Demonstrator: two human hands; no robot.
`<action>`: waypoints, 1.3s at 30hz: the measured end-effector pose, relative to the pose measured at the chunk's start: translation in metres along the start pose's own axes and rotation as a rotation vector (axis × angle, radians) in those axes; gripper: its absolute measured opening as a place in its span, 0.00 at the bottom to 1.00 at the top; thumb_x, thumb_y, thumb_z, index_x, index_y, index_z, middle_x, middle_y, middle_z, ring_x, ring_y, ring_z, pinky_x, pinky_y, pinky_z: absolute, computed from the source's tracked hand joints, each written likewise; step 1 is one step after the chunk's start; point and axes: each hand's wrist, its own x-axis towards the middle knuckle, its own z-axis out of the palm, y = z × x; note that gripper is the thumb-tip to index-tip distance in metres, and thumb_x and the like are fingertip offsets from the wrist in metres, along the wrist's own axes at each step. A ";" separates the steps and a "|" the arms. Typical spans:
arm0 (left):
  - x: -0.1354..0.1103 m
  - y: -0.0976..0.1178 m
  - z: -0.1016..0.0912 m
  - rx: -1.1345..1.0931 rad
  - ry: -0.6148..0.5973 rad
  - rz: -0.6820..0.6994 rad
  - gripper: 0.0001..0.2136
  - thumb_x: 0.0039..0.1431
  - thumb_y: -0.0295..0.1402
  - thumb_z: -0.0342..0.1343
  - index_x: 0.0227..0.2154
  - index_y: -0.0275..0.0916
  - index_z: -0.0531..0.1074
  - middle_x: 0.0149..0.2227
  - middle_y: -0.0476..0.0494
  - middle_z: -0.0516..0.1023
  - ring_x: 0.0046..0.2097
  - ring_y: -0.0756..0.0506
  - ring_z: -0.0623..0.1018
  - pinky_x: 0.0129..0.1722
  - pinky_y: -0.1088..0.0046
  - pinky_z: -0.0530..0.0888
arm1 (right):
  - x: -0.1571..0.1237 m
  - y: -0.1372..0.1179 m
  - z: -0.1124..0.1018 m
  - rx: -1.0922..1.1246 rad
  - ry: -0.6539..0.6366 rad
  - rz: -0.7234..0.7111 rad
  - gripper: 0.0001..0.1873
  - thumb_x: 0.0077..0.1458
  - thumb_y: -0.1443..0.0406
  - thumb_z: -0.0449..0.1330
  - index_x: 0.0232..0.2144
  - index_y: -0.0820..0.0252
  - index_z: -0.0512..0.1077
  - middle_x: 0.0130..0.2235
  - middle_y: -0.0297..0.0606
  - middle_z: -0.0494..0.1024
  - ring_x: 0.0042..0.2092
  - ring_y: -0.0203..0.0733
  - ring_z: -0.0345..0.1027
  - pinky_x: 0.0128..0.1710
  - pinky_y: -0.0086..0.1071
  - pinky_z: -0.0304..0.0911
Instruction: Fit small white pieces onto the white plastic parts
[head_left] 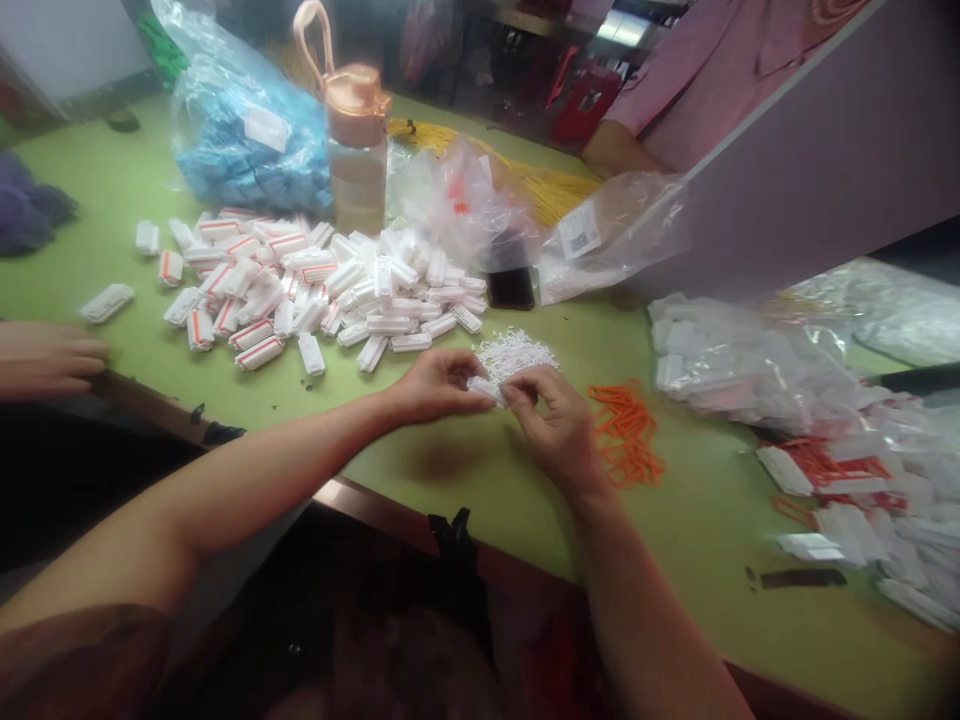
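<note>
A small white plastic connector housing (486, 390) is held over the green table between both my hands. My left hand (439, 385) is closed around its left end. The fingertips of my right hand (551, 415) pinch its right end; whether they also hold a tiny piece is hidden. Just behind my hands lies a heap of tiny white plastic pieces (517, 350). Orange plastic clips (628, 435) lie in a loose pile right of my right hand. A large pile of white housings, some with orange strips (259, 352), spreads behind my left forearm.
A bottle (356, 160) stands at the back beside a bag of blue parts (247, 140). A dark phone (511, 288) lies near clear plastic bags (600, 235). Bagged white parts (712, 370) fill the right side. Another person's hand (49, 360) rests at the left edge.
</note>
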 end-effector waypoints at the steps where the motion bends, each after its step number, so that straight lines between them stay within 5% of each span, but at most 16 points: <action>1: 0.000 0.000 0.000 0.004 -0.003 0.003 0.18 0.39 0.36 0.69 0.32 0.33 0.71 0.24 0.52 0.71 0.25 0.56 0.69 0.25 0.78 0.65 | 0.000 -0.002 0.002 -0.007 -0.008 -0.013 0.08 0.58 0.60 0.55 0.28 0.56 0.68 0.31 0.36 0.73 0.34 0.39 0.65 0.35 0.35 0.59; 16: -0.001 0.000 0.000 0.018 -0.020 0.023 0.16 0.42 0.36 0.67 0.31 0.33 0.70 0.22 0.54 0.69 0.23 0.57 0.66 0.23 0.80 0.63 | -0.005 -0.004 0.014 -0.315 0.064 -0.151 0.11 0.62 0.61 0.54 0.31 0.56 0.73 0.34 0.37 0.78 0.38 0.41 0.69 0.39 0.37 0.54; 25: 0.001 -0.005 -0.003 -0.036 0.095 0.021 0.15 0.40 0.33 0.68 0.29 0.32 0.70 0.22 0.53 0.69 0.23 0.57 0.66 0.23 0.81 0.62 | -0.008 -0.011 0.011 -0.314 0.047 -0.197 0.11 0.60 0.60 0.56 0.40 0.50 0.78 0.37 0.38 0.79 0.38 0.42 0.67 0.39 0.39 0.54; 31: 0.002 -0.006 -0.003 -0.148 0.124 -0.016 0.20 0.36 0.36 0.71 0.30 0.34 0.69 0.27 0.49 0.76 0.28 0.53 0.74 0.30 0.76 0.70 | 0.001 0.013 -0.008 -0.035 0.139 0.063 0.13 0.59 0.57 0.55 0.35 0.56 0.77 0.38 0.39 0.78 0.41 0.43 0.70 0.41 0.37 0.62; 35: 0.001 -0.003 -0.002 -0.199 0.170 -0.007 0.20 0.37 0.36 0.71 0.30 0.35 0.67 0.25 0.51 0.74 0.28 0.52 0.74 0.31 0.75 0.70 | 0.001 0.028 -0.014 -0.165 -0.025 0.265 0.13 0.56 0.57 0.56 0.31 0.57 0.76 0.35 0.38 0.79 0.37 0.43 0.70 0.36 0.35 0.60; 39: 0.002 -0.001 -0.001 -0.223 0.174 0.002 0.19 0.38 0.34 0.71 0.30 0.35 0.68 0.25 0.52 0.74 0.28 0.53 0.74 0.30 0.76 0.70 | -0.003 0.024 -0.003 -0.295 -0.088 0.242 0.11 0.56 0.58 0.56 0.30 0.56 0.75 0.35 0.38 0.79 0.36 0.42 0.69 0.35 0.35 0.56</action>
